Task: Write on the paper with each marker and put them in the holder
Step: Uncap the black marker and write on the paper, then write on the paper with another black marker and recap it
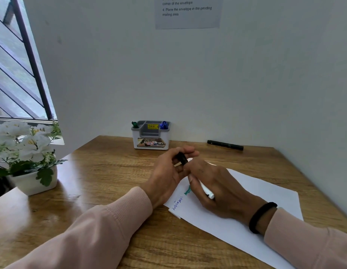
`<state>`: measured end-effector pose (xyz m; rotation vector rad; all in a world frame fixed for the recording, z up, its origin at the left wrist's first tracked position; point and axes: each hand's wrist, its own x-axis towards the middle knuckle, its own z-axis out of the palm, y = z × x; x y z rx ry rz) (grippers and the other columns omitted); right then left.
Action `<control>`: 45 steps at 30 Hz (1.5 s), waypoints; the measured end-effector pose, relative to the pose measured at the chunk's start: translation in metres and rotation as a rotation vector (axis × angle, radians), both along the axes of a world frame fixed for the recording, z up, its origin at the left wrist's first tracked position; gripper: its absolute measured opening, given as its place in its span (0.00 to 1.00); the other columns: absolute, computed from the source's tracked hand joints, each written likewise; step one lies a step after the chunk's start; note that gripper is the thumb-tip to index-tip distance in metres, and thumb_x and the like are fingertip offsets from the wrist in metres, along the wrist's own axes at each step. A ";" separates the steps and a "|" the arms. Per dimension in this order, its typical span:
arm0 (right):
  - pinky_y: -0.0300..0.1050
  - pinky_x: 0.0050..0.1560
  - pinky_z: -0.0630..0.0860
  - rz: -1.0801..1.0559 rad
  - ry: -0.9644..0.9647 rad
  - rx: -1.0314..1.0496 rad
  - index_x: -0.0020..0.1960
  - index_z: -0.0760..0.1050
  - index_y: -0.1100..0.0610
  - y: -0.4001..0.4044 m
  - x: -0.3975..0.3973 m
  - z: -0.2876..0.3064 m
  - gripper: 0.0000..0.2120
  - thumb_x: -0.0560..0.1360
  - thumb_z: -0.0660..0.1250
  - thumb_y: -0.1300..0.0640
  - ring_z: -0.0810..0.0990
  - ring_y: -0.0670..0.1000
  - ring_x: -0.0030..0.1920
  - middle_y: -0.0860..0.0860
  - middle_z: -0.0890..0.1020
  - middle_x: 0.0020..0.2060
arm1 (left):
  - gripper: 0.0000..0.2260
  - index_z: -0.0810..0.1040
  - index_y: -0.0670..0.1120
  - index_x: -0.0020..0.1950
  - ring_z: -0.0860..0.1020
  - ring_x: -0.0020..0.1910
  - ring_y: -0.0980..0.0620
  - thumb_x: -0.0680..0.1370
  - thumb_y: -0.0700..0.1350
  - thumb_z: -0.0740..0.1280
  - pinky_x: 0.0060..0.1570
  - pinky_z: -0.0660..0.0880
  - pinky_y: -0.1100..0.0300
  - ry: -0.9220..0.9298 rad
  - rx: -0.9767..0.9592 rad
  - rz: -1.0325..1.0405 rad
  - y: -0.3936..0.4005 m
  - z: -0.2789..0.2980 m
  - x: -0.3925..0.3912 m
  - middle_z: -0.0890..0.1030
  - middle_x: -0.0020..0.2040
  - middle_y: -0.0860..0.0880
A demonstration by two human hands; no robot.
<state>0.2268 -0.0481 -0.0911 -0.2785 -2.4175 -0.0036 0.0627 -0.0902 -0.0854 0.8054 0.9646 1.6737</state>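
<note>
Two hands meet over the near end of the paper [246, 216]. Your right hand [215, 189] is curled around a white marker [206, 190], the barrel running under the fingers and its blunt end sticking out toward you by the thumb. Your left hand [168, 171] pinches a black cap [182, 158] between thumb and fingertips, right at the far end of that marker; whether the cap is seated on it or just off, you cannot tell from here. The other left fingers are loosely bent. A black band [260, 217] sits on your right wrist, and both sleeves are pale pink.

The paper lies at an angle on the wooden desk [102, 171], with blue and green writing near its left edge, just beside your hands. Farther back, against the wall, stands the holder [151, 140], with a green marker [134, 124] in its left pocket and blue markers [163, 125] in its right. A black marker [225, 145] lies flat on the desk to the right of the holder, well apart from it. At the left edge sits a white pot of flowers [27, 152].
</note>
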 end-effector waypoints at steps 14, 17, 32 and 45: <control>0.38 0.29 0.72 0.001 0.324 -0.319 0.58 0.67 0.39 0.010 -0.001 -0.003 0.11 0.80 0.68 0.44 0.79 0.48 0.32 0.46 0.79 0.35 | 0.16 0.84 0.44 0.63 0.83 0.49 0.50 0.85 0.43 0.58 0.49 0.80 0.56 0.339 0.037 -0.094 0.000 0.023 -0.030 0.86 0.56 0.42; 0.34 0.27 0.72 -0.084 0.470 -0.466 0.57 0.68 0.40 0.014 -0.002 -0.002 0.19 0.75 0.72 0.35 0.79 0.46 0.31 0.49 0.79 0.34 | 0.13 0.82 0.42 0.65 0.82 0.42 0.52 0.84 0.44 0.65 0.44 0.81 0.61 0.299 0.050 -0.107 0.002 0.021 -0.047 0.86 0.54 0.42; 0.52 0.43 0.83 -0.295 0.295 -0.762 0.67 0.64 0.43 0.032 -0.006 -0.008 0.23 0.78 0.73 0.45 0.82 0.49 0.35 0.51 0.83 0.37 | 0.11 0.85 0.50 0.61 0.85 0.56 0.52 0.79 0.45 0.73 0.54 0.84 0.51 0.539 0.347 0.633 0.009 0.049 -0.084 0.86 0.57 0.51; 0.54 0.45 0.83 -0.284 0.280 -0.764 0.59 0.68 0.39 0.034 -0.004 -0.009 0.15 0.79 0.72 0.46 0.81 0.45 0.35 0.51 0.84 0.35 | 0.11 0.81 0.38 0.63 0.87 0.53 0.46 0.82 0.41 0.69 0.53 0.84 0.57 0.355 0.271 0.530 0.051 0.046 -0.104 0.86 0.55 0.40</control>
